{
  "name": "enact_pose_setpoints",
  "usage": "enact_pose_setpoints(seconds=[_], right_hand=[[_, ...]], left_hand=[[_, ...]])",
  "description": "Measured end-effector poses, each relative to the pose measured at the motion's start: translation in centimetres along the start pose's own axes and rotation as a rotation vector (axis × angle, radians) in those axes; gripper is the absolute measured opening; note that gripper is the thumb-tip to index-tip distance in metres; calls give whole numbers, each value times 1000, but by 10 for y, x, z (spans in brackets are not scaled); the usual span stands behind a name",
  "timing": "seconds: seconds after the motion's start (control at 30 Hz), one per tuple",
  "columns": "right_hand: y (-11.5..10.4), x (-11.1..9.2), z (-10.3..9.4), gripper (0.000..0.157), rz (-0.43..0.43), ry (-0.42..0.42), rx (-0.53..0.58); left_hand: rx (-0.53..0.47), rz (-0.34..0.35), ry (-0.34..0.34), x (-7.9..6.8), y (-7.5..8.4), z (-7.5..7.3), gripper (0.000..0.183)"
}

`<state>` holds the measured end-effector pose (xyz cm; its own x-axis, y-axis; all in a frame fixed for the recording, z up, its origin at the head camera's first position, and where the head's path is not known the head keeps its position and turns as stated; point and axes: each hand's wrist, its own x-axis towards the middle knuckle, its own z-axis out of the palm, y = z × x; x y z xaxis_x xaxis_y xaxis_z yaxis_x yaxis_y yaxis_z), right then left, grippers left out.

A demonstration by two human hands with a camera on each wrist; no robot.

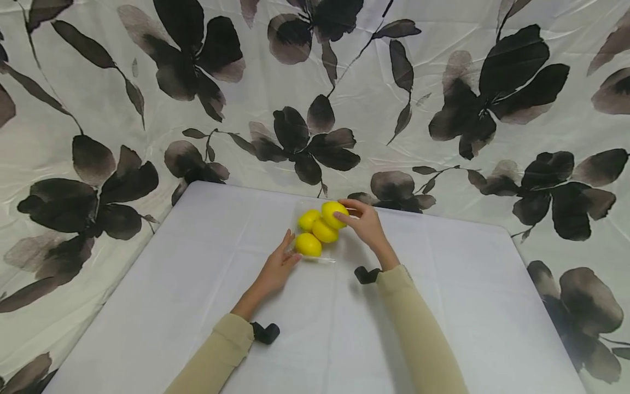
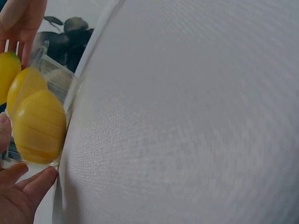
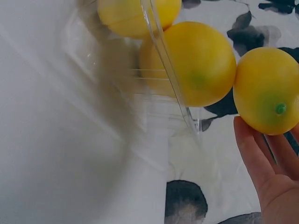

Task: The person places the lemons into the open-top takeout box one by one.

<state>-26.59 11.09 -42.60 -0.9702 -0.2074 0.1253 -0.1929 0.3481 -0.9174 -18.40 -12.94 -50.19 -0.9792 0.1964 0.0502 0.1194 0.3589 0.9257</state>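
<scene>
Several yellow lemons are grouped at a clear plastic container (image 1: 322, 259) near the table's far edge. My right hand (image 1: 366, 225) holds one lemon (image 1: 335, 215) with thumb and fingers, at the container's right far side. In the right wrist view this lemon (image 3: 267, 91) appears above the rim and touches a neighbouring lemon (image 3: 201, 65). My left hand (image 1: 276, 269) holds the container's near left corner, thumb toward the front and fingers along the left side. In the left wrist view a lemon (image 2: 39, 127) shows through the clear wall, close to the left fingertips (image 2: 44, 179).
A white cloth covers the table (image 1: 443, 306). Behind it hangs a pale curtain (image 1: 384, 104) with dark flower prints, close to the far edge. Black wrist mounts (image 1: 266, 333) sit at both sleeve cuffs.
</scene>
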Motion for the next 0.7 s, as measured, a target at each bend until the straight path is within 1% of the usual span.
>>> enact_pose_setpoints(seconds=[0.2, 0.33, 0.4, 0.6, 0.7], right_hand=[[4, 9, 8, 49, -32, 31, -55], [9, 14, 12, 48, -12, 71, -78], [13, 17, 14, 49, -8, 86, -75], [23, 22, 19, 48, -1, 133, -45], [26, 23, 19, 46, 11, 139, -4]], left_hand=[[3, 0, 20, 1, -1, -2, 73], [12, -12, 16, 2, -3, -2, 74], [13, -18, 13, 1, -4, -1, 74], [11, 0, 12, 1, -4, 0, 73], [27, 4, 14, 1, -3, 0, 73]])
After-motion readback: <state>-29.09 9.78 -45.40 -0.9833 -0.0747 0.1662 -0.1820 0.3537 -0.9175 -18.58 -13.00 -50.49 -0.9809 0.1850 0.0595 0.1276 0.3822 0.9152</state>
